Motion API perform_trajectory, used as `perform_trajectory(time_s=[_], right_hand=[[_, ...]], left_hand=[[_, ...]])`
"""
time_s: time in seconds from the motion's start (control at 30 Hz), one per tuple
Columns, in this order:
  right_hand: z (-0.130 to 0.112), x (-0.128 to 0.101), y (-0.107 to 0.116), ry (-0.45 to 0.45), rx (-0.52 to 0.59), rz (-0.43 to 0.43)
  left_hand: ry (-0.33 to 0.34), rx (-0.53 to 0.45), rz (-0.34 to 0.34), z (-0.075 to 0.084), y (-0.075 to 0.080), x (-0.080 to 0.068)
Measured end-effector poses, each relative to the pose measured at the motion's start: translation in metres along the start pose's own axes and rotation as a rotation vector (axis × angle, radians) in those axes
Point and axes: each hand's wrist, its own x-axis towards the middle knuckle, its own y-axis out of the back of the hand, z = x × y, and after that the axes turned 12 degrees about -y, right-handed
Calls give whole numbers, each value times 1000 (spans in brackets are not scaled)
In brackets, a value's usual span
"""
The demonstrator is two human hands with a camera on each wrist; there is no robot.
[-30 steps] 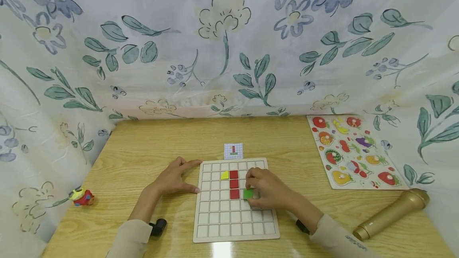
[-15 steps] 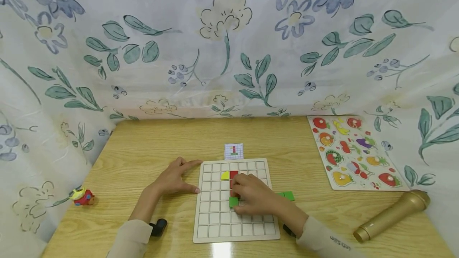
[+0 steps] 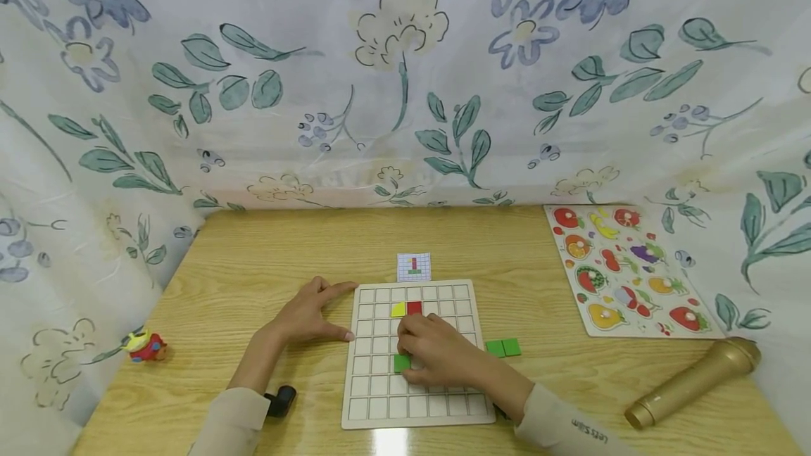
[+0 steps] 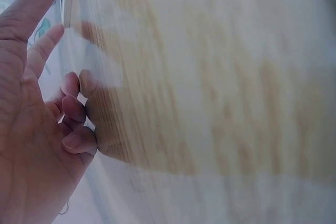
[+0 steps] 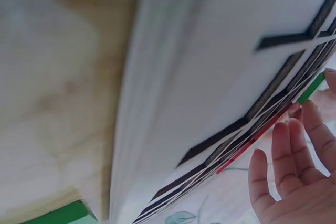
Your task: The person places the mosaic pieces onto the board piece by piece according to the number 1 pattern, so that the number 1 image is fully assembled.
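A pale wooden grid board (image 3: 369, 408) lies mid-table. My left hand (image 3: 307, 317) touches its left edge with spread thumb and index finger; in the left wrist view, that hand's (image 4: 31, 108) other fingers bend against the tabletop. Over the middle of the grid, my right hand (image 3: 440, 352) pinches a green square tile (image 3: 402, 363). The right wrist view shows this green tile (image 5: 312, 88) edge-on at the fingertips, close to the board. A red tile (image 3: 414, 308) sits beside a yellow piece with one cut corner (image 3: 398, 310); the fingers hide the red tiles below.
Two green tiles (image 3: 503, 347) lie against the board's right side. Behind the board is a small pattern card (image 3: 414, 267). A fruit puzzle board (image 3: 624, 280) and a gold microphone (image 3: 693, 382) are at the right, a small toy figure (image 3: 146, 346) at the left.
My right hand has carried the green tile leftward and slightly nearer, from the grid's right part to below the red column. The two green tiles it covered now show. My left hand stays put.
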Motion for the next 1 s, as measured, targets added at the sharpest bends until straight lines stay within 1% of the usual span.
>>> perform_trajectory(time_s=[0.2, 0.43, 0.73, 0.9, 1.0], right_hand=[[-2, 1, -3, 1, -25, 1], [-4, 1, -5, -23, -39, -14], [-5, 0, -5, -20, -59, -17], [-1, -4, 2, -42, -10, -16], [6, -9, 10, -77, 18, 10]], left_hand=[[0, -6, 6, 2, 1, -1], [21, -14, -3, 0, 1, 0], [17, -11, -4, -2, 0, 0], [17, -6, -5, -3, -1, -1], [15, -3, -4, -2, 0, -1]])
